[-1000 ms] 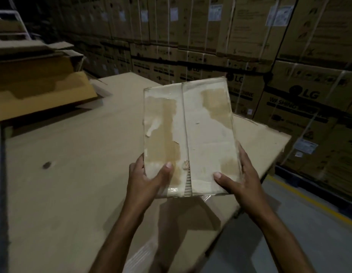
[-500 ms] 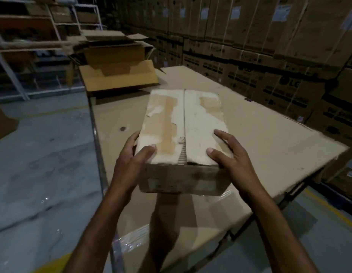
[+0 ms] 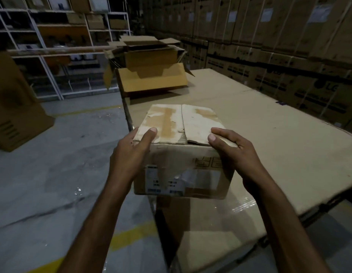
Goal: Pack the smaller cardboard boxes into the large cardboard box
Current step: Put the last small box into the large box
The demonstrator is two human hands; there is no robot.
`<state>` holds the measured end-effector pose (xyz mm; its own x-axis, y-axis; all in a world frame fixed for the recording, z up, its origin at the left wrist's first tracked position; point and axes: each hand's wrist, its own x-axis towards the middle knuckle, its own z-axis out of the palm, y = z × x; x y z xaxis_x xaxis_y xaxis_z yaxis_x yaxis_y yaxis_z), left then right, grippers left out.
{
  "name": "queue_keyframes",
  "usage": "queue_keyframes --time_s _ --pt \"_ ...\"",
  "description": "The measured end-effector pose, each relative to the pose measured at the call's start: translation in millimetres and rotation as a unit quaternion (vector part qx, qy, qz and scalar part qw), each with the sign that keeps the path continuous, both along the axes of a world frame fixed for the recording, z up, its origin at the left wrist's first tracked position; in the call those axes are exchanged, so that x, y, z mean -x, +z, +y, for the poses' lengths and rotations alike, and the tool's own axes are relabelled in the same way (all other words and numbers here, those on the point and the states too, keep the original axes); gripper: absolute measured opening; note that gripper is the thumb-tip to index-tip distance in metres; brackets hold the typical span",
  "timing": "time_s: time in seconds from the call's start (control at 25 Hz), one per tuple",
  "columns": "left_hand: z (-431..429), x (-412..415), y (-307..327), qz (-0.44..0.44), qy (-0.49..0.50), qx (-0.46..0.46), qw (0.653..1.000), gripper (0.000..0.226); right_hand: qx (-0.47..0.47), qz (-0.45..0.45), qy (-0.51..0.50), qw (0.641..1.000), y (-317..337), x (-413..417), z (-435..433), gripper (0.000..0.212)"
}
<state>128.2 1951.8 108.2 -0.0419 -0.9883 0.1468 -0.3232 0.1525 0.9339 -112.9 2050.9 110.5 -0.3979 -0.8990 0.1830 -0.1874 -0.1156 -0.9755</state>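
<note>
I hold a small cardboard box (image 3: 181, 150) with worn, torn tape on its top flaps and a white label on its near side, above the table's near left part. My left hand (image 3: 129, 154) grips its left side, thumb on the top flap. My right hand (image 3: 234, 154) grips its right side, thumb on top as well. The large cardboard box (image 3: 151, 75) stands open at the far end of the table, flaps spread, its near flap folded down toward me. Its inside is hidden from here.
A long table covered in cardboard sheet (image 3: 269, 134) runs from me toward the large box. Stacked appliance cartons (image 3: 289, 56) wall the right side. White shelving (image 3: 53, 46) stands at back left, a brown carton (image 3: 13, 105) on the grey floor at left.
The view has swung left and down. The small box has tilted so its labelled near side faces me, and it sits lower and closer. Both hands keep their hold.
</note>
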Motion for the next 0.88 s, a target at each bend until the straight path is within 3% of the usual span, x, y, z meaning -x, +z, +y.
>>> queue_keyframes --time_s 0.12,0.28,0.36,0.44,0.52,0.76,0.88 --pt "-35 -59 4 0.038 -0.019 0.002 0.999 0.039 0.01 0.014 0.005 1.0 4 -55 -37 0.044" --pt "-83 -145 7 0.061 -0.093 0.046 0.993 0.033 0.033 0.044 0.006 0.998 -4 -134 -96 0.083" --pt "-113 -188 4 0.059 -0.117 0.056 0.99 0.042 0.042 0.056 0.015 0.997 -4 -172 -124 0.09" --pt "-143 -223 -1 0.072 -0.132 0.056 0.987 0.067 0.052 0.089 0.029 0.994 -5 -204 -148 0.084" --pt "-177 -248 -7 0.093 -0.149 0.056 0.983 0.078 0.074 0.131 0.033 0.988 -6 -230 -176 0.074" --pt "-291 -282 -38 0.135 -0.098 0.073 0.983 0.075 0.124 0.254 0.012 0.959 -9 -288 -302 0.067" --pt "-361 -288 -38 0.136 -0.064 0.083 0.985 0.067 0.141 0.266 0.009 0.954 -7 -293 -379 0.07"
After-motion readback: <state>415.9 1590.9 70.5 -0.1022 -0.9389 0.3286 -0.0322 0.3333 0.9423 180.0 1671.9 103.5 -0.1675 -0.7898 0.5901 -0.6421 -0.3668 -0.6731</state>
